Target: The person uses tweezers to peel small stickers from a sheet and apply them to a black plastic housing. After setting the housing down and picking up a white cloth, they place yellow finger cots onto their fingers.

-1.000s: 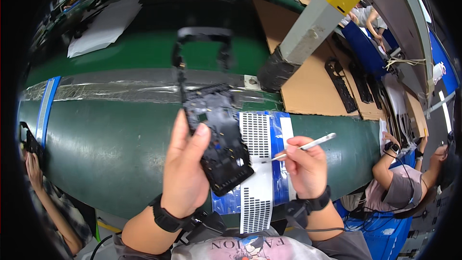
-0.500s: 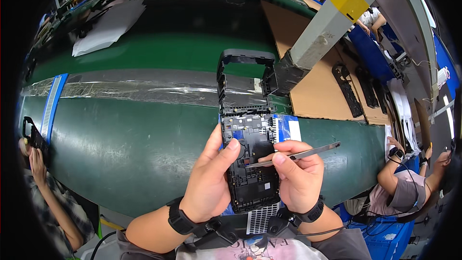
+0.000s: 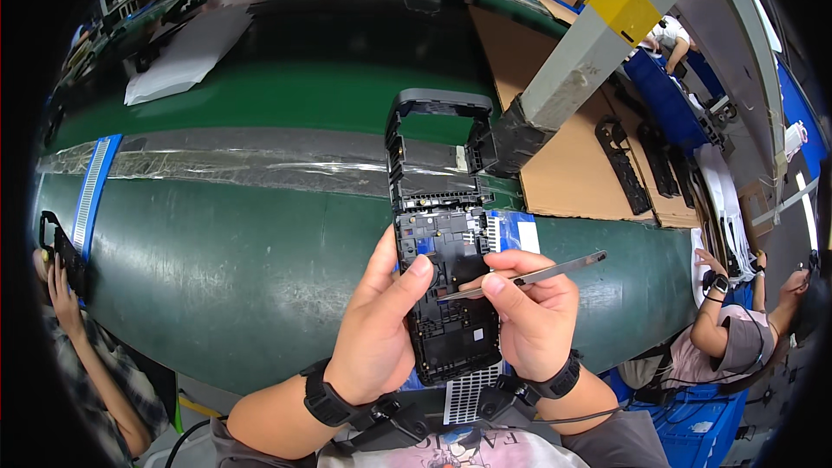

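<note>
My left hand (image 3: 379,316) grips the left side of a long black plastic housing (image 3: 438,234), its thumb lying over the inner face. The housing has an open frame at its far end and ribs, small brass-coloured dots and a small white square nearer to me. Between the thumb and fingers of my right hand (image 3: 536,312) are metal tweezers (image 3: 555,271), slanting down to the left. Their tip rests at or just above the housing's middle; whether anything is in the tip is too small to tell. My right palm lies along the housing's right edge.
Beneath the housing lies a blue-edged sheet with a white grid (image 3: 472,394) on the green table (image 3: 260,269). A grey post (image 3: 598,43) with a yellow band rises at right, beside cardboard (image 3: 563,165) bearing black parts (image 3: 622,165). People work at left, right and far side.
The housing and both hands have shifted very slightly left. The tweezers moved a little left with my right hand, their tip still over the housing's middle.
</note>
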{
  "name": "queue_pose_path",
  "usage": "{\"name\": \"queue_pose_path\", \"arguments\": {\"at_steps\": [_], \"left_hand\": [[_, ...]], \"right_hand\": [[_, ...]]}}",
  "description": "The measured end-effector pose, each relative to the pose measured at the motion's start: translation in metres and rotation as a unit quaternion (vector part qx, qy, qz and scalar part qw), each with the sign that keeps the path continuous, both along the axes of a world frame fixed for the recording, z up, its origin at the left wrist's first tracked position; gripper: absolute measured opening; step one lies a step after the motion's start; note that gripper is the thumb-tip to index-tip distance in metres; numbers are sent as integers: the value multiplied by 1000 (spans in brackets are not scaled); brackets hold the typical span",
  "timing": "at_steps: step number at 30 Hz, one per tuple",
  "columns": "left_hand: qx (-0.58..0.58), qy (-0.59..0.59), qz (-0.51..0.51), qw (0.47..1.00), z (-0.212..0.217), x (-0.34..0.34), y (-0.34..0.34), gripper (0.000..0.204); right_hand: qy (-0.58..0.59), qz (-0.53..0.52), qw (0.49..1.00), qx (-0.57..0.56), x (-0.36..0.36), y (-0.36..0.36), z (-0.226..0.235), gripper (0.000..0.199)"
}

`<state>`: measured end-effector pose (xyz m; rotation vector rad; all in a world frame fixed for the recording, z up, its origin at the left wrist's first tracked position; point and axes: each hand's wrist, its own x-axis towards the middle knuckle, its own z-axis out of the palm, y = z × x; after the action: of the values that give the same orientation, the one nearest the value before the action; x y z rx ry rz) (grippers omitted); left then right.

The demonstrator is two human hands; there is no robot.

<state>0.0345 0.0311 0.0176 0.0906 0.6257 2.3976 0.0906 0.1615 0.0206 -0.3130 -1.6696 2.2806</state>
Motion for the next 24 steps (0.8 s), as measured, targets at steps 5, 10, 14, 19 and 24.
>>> {"name": "queue_pose_path", "arguments": {"at_steps": [5,10,14,19,24], "left_hand": [[-56,81,44,994,-6,4,5,68],[-120,114,85,983,3,7,-7,72],[-142,105,23,984,6,-71,-25,51],[-445,55,276,850,10,-192,-64,59],[-274,394,395,783,53,-93,-83,30]], "right_hand": [[8,-11,1000,-2,0,2,4,23],[45,-4,979,-199,10,31,11,21],[66,-98,989,-88,37,69,-10,17],[1,-90,991,-98,42,67,-23,15],[27,-171,982,-72,66,93,-27,11]]}}
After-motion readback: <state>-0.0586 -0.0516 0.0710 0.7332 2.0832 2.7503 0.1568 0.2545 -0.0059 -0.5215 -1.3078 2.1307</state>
